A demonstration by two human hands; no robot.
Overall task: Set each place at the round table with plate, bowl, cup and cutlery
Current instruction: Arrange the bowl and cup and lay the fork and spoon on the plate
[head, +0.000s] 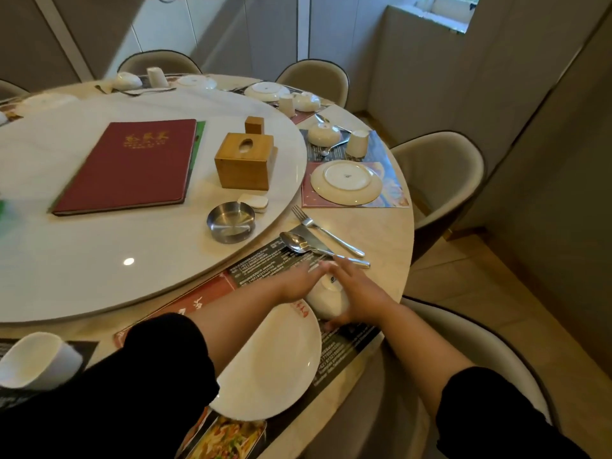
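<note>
At the near place a white bowl [326,301] sits upside down on a dark placemat [265,260], just beyond an upright white plate [271,366]. My left hand [303,276] cups the bowl's left side. My right hand [356,293] holds its right side, fingers over the top and thumb at the near edge. A spoon [296,242], a knife [314,241] and a fork [326,235] lie just past the hands. A white cup [36,362] lies on its side at the lower left.
The raised turntable [99,260] carries a red menu [129,164], a wooden tissue box [245,164] and a steel ashtray [231,221]. Places to the right and far side hold upturned plates [346,182], bowls and cups. Beige chairs [440,180] ring the table.
</note>
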